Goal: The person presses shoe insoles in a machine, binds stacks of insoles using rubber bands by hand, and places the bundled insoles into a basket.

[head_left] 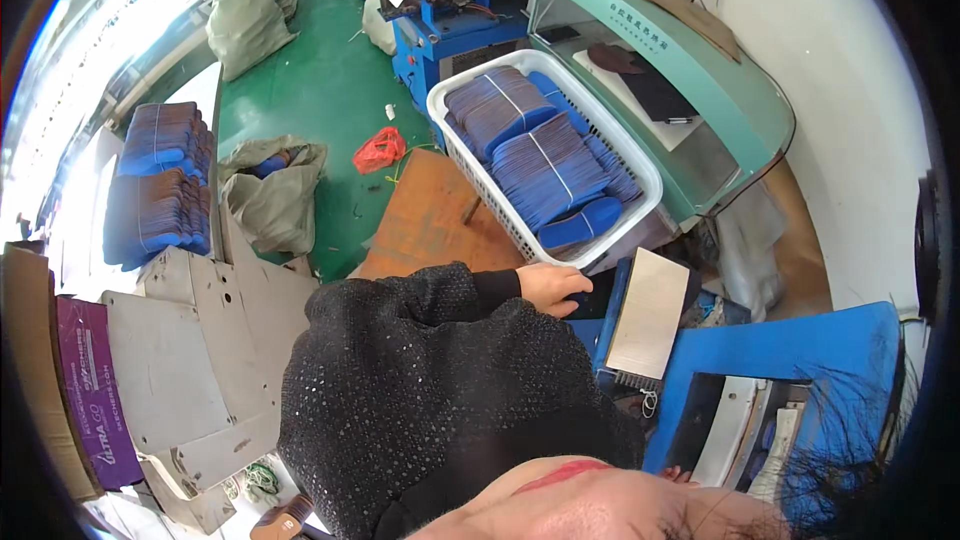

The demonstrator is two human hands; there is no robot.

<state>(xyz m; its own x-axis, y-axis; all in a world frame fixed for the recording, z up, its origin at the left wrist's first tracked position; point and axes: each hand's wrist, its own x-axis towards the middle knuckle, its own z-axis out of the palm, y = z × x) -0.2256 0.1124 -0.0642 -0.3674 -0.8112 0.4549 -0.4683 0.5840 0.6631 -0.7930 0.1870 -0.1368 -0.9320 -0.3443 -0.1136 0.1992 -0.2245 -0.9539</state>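
My left hand (548, 288) reaches across in a black sparkly sleeve. Its fingers are curled beside the near corner of a white plastic basket (480, 185), over something dark that I cannot make out. Tied bundles of blue insoles (550, 170) fill the basket, with a loose-looking blue insole (580, 224) at its near end. Only a few fingertips of my right hand (677, 475) show, low beside a blue machine (840, 340); what they touch is hidden. Near my left hand, a beige board (648, 315) sits on the machine's dark frame.
At the left, more bundled insoles (160, 185) stand on a white machine (200, 340) beside a purple box (95, 395). A brown board (425, 215), a cloth sack (275, 195) and a red bag (380, 150) lie beyond. A green glass-fronted cabinet (690, 70) borders the basket.
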